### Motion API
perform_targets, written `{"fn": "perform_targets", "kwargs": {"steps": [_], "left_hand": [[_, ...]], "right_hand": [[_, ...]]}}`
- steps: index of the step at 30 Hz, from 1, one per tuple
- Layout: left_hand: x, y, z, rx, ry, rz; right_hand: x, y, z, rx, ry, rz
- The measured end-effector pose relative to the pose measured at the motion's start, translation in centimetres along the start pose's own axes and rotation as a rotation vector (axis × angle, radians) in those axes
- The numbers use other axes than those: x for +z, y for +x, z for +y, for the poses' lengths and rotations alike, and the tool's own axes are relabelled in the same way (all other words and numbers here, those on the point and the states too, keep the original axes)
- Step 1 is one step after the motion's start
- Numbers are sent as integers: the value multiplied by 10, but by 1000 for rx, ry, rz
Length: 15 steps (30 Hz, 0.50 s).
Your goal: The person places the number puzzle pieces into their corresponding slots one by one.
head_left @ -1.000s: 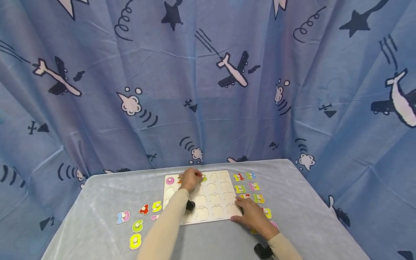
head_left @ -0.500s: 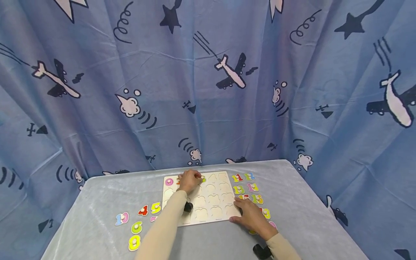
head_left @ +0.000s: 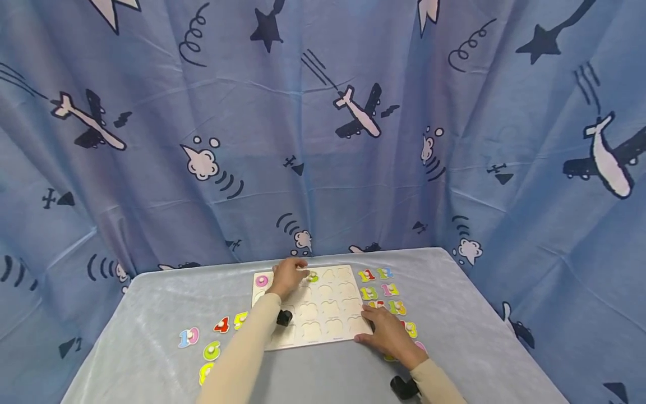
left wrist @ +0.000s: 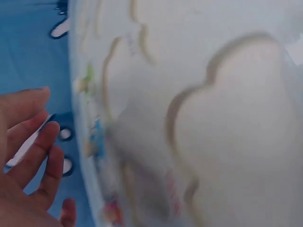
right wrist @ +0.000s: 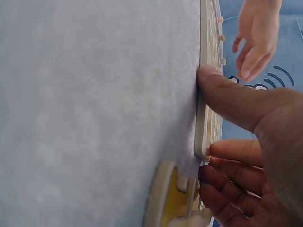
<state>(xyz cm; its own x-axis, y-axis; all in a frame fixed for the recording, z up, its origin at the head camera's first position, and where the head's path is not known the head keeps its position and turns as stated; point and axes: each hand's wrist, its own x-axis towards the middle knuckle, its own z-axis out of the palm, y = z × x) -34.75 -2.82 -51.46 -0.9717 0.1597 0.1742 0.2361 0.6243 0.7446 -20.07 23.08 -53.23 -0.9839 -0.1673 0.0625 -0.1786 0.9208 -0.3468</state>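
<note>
A pale wooden number puzzle board (head_left: 330, 307) with several bare recesses lies on the table. A pink zero (head_left: 261, 280) and a green number piece (head_left: 313, 276) sit in its back row. Above that row is my left hand (head_left: 287, 278), fingers loosely bent; in the left wrist view the hand (left wrist: 31, 156) holds nothing. My right hand (head_left: 388, 334) grips the board's front right corner. The right wrist view shows its thumb (right wrist: 222, 90) against the front edge and its fingers around the corner, near a puzzle piece (right wrist: 163, 198).
Number pieces lie left of the board, including a red 4 (head_left: 221, 325), a green 6 (head_left: 212, 350) and a blue-and-pink 10 (head_left: 189, 337). More, such as a red 11 (head_left: 367, 275), line its right side. A patterned curtain (head_left: 272, 168) hangs behind the table (head_left: 151, 303).
My left hand has drawn back leftward from the green number piece, which stays in the board's back row. The right hand keeps its place at the corner.
</note>
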Motion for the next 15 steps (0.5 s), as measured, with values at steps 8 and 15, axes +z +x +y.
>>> {"fn": "perform_targets", "kwargs": {"steps": [8, 15], "left_hand": [[-40, -17, -13, 50, -20, 43], [-69, -39, -28, 63, -6, 79]], "right_hand": [[2, 1, 1, 4, -4, -6], [2, 3, -1, 0, 3, 9]]}}
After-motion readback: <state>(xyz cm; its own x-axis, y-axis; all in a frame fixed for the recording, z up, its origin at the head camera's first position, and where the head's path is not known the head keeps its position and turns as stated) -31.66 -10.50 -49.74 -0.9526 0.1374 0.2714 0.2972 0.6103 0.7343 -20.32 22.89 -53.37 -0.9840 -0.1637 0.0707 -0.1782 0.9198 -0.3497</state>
